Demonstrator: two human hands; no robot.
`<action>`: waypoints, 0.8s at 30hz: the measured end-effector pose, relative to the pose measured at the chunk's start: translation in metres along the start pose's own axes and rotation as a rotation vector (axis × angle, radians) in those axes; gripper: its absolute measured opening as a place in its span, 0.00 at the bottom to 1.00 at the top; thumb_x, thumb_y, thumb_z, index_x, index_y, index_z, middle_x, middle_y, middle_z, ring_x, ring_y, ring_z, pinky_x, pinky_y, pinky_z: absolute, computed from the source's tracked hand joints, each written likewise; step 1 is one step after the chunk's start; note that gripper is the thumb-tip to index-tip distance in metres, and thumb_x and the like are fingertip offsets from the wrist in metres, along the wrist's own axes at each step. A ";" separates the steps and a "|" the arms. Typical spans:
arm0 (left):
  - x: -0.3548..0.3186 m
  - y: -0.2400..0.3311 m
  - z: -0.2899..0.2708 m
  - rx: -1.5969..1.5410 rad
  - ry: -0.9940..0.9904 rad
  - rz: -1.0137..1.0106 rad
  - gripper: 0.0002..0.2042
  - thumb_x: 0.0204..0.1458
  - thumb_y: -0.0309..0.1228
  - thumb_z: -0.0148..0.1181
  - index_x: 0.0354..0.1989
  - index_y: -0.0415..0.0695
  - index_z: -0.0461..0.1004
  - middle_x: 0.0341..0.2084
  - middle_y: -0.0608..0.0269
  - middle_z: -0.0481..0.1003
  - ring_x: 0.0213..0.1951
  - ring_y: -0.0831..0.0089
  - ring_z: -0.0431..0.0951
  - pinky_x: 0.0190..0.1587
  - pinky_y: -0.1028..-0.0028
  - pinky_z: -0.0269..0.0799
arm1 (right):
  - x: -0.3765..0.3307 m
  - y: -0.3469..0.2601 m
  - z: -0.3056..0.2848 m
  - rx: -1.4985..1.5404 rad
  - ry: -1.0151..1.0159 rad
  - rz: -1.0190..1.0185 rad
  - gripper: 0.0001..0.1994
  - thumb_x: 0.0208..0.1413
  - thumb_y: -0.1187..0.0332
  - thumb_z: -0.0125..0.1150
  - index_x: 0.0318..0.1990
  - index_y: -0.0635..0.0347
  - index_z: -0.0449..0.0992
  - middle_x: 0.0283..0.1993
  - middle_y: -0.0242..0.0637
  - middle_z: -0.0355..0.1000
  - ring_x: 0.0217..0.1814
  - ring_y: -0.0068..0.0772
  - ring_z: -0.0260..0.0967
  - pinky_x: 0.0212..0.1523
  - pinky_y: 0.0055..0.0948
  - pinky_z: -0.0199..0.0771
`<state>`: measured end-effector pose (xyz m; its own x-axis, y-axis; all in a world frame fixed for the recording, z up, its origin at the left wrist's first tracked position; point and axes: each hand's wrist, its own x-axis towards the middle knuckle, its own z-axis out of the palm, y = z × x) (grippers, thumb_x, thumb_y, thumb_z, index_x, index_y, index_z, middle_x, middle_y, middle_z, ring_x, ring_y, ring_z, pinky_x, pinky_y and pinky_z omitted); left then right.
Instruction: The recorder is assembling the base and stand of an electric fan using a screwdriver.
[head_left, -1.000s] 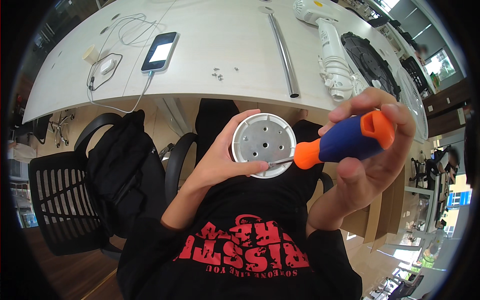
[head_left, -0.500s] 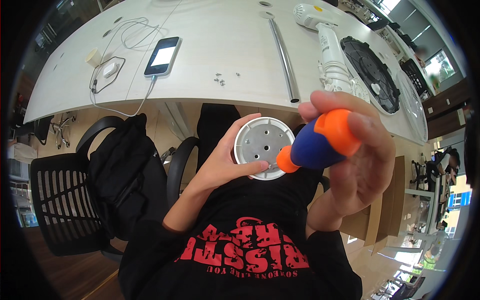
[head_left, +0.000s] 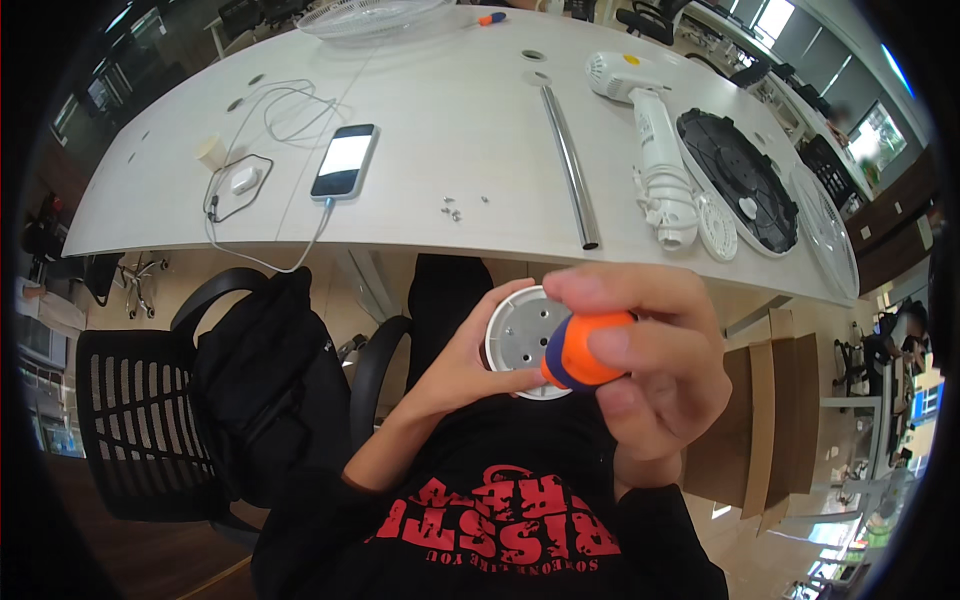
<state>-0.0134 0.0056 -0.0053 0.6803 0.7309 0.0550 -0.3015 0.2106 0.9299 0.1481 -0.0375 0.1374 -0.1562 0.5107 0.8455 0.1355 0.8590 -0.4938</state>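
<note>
From my remote view: left hand (head_left: 462, 370) grips a round white part (head_left: 515, 345) by the rim, its metal plate facing up at my camera. Just right of it, the right hand (head_left: 672, 370) has its fingers curled round the orange-and-blue handle of a screwdriver (head_left: 588, 352), long axis foreshortened, butt toward me and rightward, narrow end down-left by the left thumb; shaft hidden, tip contact I cannot tell. Beyond both hands, on the worktop (head_left: 420, 130): small screws (head_left: 456, 215), a chrome tube (head_left: 568, 165).
</note>
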 end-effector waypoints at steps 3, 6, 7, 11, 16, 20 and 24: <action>0.005 -0.001 0.001 -0.026 0.004 0.064 0.46 0.44 0.28 0.76 0.71 0.43 0.53 0.57 0.58 0.70 0.53 0.72 0.74 0.35 0.78 0.79 | 0.002 0.008 -0.006 -0.052 -0.119 -0.025 0.14 0.54 0.66 0.70 0.46 0.55 0.74 0.53 0.50 0.64 0.50 0.51 0.74 0.46 0.40 0.80; 0.000 0.005 0.006 0.012 0.041 0.113 0.45 0.45 0.27 0.76 0.71 0.43 0.53 0.57 0.58 0.69 0.52 0.73 0.74 0.34 0.78 0.79 | 0.002 0.005 -0.005 -0.029 -0.012 -0.031 0.20 0.44 0.69 0.79 0.43 0.51 0.74 0.51 0.41 0.57 0.49 0.49 0.74 0.45 0.36 0.79; 0.000 0.007 0.007 -0.010 0.061 0.174 0.46 0.45 0.27 0.76 0.71 0.43 0.53 0.58 0.58 0.69 0.52 0.73 0.75 0.34 0.78 0.78 | 0.002 0.006 -0.003 -0.020 -0.017 -0.038 0.20 0.44 0.69 0.79 0.43 0.51 0.74 0.51 0.41 0.57 0.49 0.49 0.74 0.45 0.36 0.79; -0.014 0.013 0.006 0.054 0.134 0.103 0.46 0.45 0.29 0.76 0.72 0.43 0.52 0.58 0.57 0.68 0.51 0.73 0.75 0.34 0.78 0.79 | 0.010 0.005 0.007 0.047 0.011 -0.041 0.14 0.48 0.73 0.70 0.44 0.57 0.77 0.53 0.47 0.63 0.48 0.49 0.75 0.48 0.38 0.78; -0.022 -0.002 -0.005 0.050 0.107 0.152 0.46 0.46 0.31 0.75 0.72 0.44 0.52 0.57 0.57 0.69 0.48 0.73 0.77 0.32 0.78 0.78 | 0.013 0.006 0.019 0.192 -0.061 0.006 0.13 0.48 0.78 0.66 0.43 0.61 0.79 0.52 0.47 0.70 0.51 0.49 0.75 0.53 0.40 0.78; -0.032 0.006 0.003 -0.006 0.172 0.170 0.45 0.47 0.31 0.75 0.72 0.44 0.51 0.56 0.58 0.69 0.48 0.73 0.76 0.33 0.78 0.78 | 0.013 0.011 0.031 0.305 -0.018 -0.033 0.13 0.48 0.72 0.73 0.41 0.58 0.78 0.50 0.46 0.70 0.50 0.47 0.75 0.52 0.40 0.78; -0.034 0.011 0.009 -0.021 0.217 0.191 0.45 0.47 0.31 0.75 0.72 0.44 0.51 0.56 0.58 0.69 0.47 0.73 0.77 0.32 0.78 0.78 | 0.014 0.005 0.029 0.269 0.003 -0.031 0.13 0.47 0.69 0.76 0.39 0.56 0.79 0.50 0.47 0.70 0.50 0.46 0.75 0.51 0.40 0.78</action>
<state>-0.0339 -0.0232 0.0060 0.4520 0.8798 0.1471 -0.4257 0.0678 0.9023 0.1183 -0.0250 0.1411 -0.1535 0.4838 0.8616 -0.1346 0.8536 -0.5033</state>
